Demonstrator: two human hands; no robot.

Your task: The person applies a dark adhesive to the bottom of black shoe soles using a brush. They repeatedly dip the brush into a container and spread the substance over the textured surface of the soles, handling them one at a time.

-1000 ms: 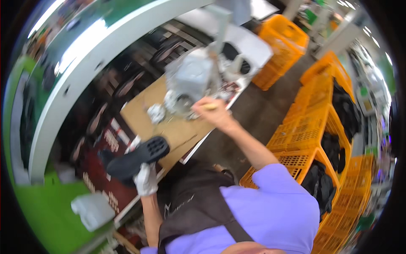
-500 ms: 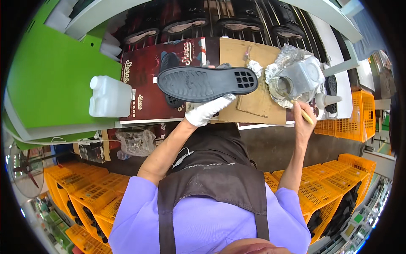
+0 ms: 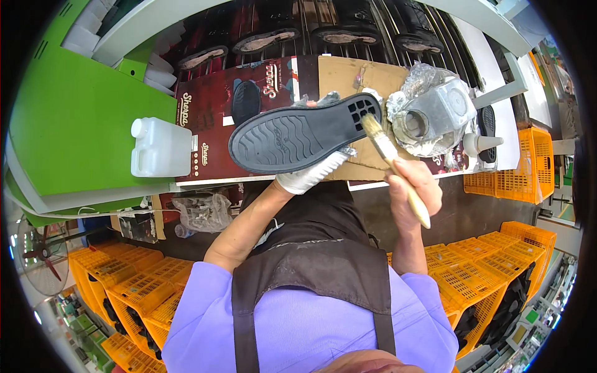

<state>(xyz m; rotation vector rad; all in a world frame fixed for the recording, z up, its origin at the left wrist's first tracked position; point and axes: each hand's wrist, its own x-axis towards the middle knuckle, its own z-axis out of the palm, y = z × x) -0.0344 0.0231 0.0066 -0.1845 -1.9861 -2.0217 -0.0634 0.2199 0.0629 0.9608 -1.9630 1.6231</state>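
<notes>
My left hand [image 3: 309, 176], in a white glove, holds up a black shoe [image 3: 298, 135] with its ribbed sole facing me. My bare right hand [image 3: 415, 189] grips a wooden-handled brush [image 3: 393, 164]. The brush's pale bristles touch the heel end of the sole, at its right. Behind the brush stands a glue pot [image 3: 429, 118] wrapped in crinkled foil and plastic, open toward me.
A white plastic jug [image 3: 158, 148] sits on the green bench at the left. Dark red box lids and a brown cardboard sheet [image 3: 354, 78] cover the worktop. Shoes and soles lie on a rack beyond. Orange crates [image 3: 491, 267] stand on both sides of me.
My right hand has come away from the glue pot and brought the brush to the sole's heel. The shoe has been lifted closer to me.
</notes>
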